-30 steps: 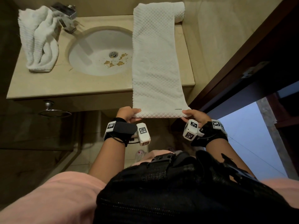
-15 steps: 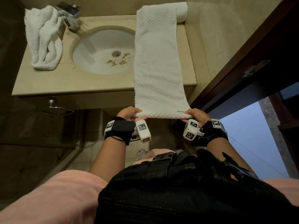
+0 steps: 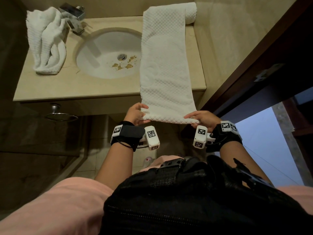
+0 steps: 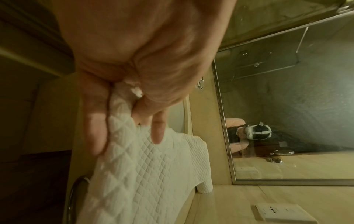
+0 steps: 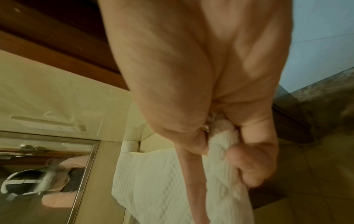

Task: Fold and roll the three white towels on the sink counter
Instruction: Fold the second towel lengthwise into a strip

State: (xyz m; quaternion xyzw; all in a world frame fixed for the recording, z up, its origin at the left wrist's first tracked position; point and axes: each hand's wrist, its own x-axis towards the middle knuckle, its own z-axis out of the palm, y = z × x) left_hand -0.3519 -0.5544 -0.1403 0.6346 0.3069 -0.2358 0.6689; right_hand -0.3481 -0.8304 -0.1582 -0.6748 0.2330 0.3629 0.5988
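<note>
Over surface [image 3: 84, 85] right side: long quilted white towel [image 3: 166, 65], near corners pinched by left hand [image 3: 135, 114] and right hand [image 3: 203, 118].

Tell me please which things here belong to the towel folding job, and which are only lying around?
Belong to the job:
- long folded towel, near end pinched by left hand and right hand
- crumpled towel left of the basin
- rolled towel at the back corner

Only around:
- faucet
- sink basin with brown specks
- towel ring

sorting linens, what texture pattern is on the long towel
White towel, quilted diamond pattern; clearest in the left wrist view.
</note>
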